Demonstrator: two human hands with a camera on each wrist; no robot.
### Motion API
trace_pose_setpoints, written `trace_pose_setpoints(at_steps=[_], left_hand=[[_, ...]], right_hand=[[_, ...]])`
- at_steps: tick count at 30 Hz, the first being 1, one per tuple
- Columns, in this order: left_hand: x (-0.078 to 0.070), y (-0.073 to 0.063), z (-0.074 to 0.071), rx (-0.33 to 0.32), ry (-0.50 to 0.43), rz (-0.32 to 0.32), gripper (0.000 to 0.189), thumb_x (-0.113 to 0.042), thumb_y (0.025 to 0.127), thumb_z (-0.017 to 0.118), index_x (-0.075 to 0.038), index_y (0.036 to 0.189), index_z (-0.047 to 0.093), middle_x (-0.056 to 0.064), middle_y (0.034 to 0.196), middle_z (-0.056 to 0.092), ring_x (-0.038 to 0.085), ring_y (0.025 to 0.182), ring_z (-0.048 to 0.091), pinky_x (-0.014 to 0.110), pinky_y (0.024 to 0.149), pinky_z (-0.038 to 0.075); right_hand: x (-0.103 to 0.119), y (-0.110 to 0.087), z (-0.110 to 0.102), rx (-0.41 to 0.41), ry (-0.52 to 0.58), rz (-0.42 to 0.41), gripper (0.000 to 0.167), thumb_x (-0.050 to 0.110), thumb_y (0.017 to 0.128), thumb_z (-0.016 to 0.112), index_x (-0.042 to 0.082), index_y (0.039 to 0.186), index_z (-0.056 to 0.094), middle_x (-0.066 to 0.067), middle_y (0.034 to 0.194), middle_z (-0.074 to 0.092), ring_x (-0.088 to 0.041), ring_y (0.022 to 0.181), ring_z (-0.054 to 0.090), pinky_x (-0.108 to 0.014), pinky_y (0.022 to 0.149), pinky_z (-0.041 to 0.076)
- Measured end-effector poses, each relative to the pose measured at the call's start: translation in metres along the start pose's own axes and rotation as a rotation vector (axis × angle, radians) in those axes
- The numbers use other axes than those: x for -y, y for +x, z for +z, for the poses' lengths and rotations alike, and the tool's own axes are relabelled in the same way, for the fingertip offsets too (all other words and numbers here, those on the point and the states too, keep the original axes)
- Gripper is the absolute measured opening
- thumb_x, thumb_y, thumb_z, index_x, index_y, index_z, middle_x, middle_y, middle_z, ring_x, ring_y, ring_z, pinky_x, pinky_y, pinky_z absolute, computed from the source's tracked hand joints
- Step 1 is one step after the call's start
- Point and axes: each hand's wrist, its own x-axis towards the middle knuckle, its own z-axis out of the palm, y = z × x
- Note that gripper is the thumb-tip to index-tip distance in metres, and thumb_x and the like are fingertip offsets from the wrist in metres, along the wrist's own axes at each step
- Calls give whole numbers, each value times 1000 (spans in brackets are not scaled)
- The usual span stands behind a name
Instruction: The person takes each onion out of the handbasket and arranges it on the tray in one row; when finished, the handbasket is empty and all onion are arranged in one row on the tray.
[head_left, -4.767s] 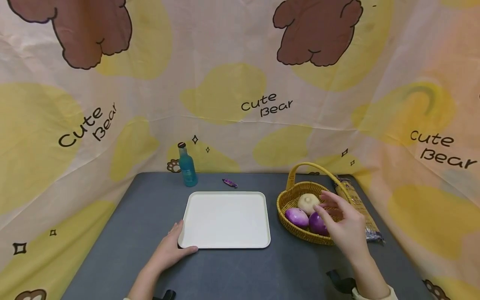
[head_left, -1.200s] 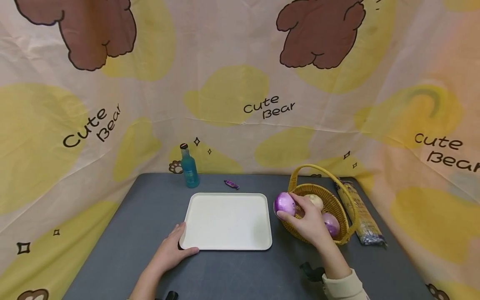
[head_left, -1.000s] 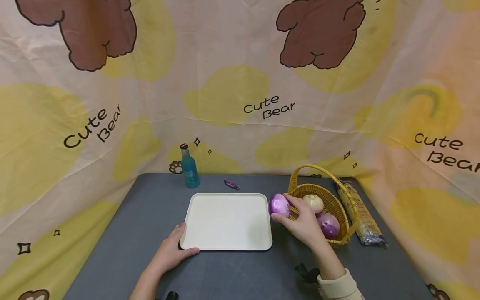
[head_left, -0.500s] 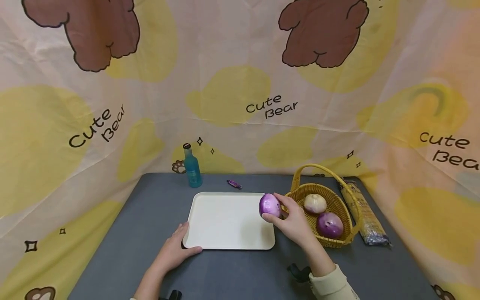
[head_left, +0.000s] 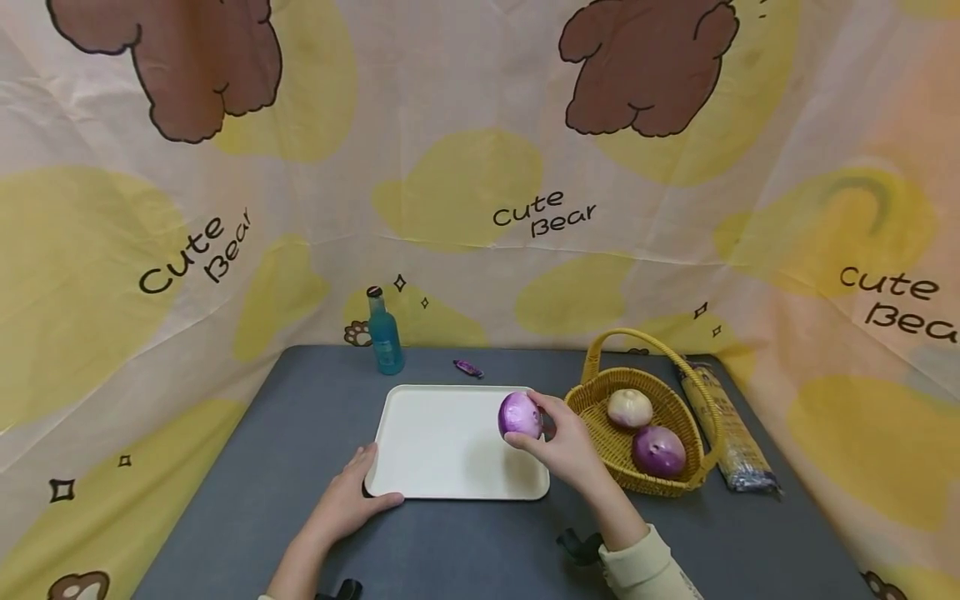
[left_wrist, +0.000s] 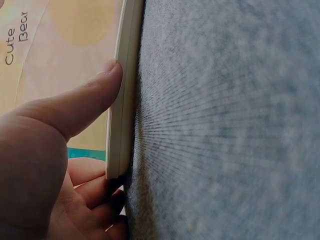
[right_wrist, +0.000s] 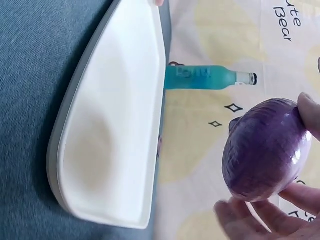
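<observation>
Head view: right hand [head_left: 566, 446] grips a red onion [head_left: 520, 415] between thumb and fingers, over the right end of the white tray [head_left: 442, 442]. Not touching it; a shadow falls on the tray below. Right wrist view agrees: thumb on one flank, fingers on the other, small nub on the lower side.

Handling, my guess: light to middling weight, one hand is plenty. Firm, shouldn't squash under a normal pinch. Skin is glossy, so maybe slick; can't tell from here if it's real or plastic. Round, so likely to roll if dropped. Best hold is across the widest part, underside left free, about what I see.

Left hand [head_left: 348, 496] braces the tray's near left corner: thumb on the near edge, fingers laid along the left side, not clamped. Sensible, since the tray looks stiff and light and could skate on the bench [head_left: 465, 550]. Low lip might stop a roll.

Second red onion [head_left: 659, 451] and a pale bulb [head_left: 630, 407] sit in the wicker basket [head_left: 637, 482], right of the tray. Same pinch should suit both.
</observation>
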Motion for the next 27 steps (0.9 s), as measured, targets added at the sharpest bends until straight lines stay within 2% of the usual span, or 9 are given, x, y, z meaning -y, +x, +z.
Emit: trace_pose_setpoints(at_steps=[7, 15, 20, 27], left_hand=[[-1, -1, -1, -2, -1, -7, 115, -59, 78, 80, 0, 159, 24, 23, 163, 29, 45, 152, 19, 69, 114, 26], [-6, 0, -1, -3, 5, -7, 114, -58, 78, 81, 3, 157, 27, 26, 161, 31, 47, 151, 22, 69, 114, 26], [-5, 0, 0, -6, 3, -17, 114, -58, 77, 81, 1, 158, 26, 25, 162, 30, 47, 151, 21, 69, 114, 26], [-3, 0, 0, -14, 7, -11, 115, -59, 77, 81, 0, 158, 25, 26, 162, 30, 47, 151, 21, 68, 115, 27]], right_hand=[[0, 3, 12, 8, -9, 24, 77, 32, 76, 90, 8, 142, 58, -10, 135, 61, -25, 115, 61, -41, 90, 59], [0, 7, 22, 14, -4, -1, 76, 19, 73, 92, 5, 140, 58, -11, 135, 61, -29, 123, 59, -48, 93, 57], [-2, 11, 29, 21, 10, -30, 76, 21, 74, 91, 3, 140, 57, -13, 131, 63, -30, 119, 59, -46, 91, 58], [2, 18, 39, 29, 34, 5, 76, 26, 75, 91, 7, 141, 58, -10, 131, 64, -26, 117, 59, -46, 93, 57]])
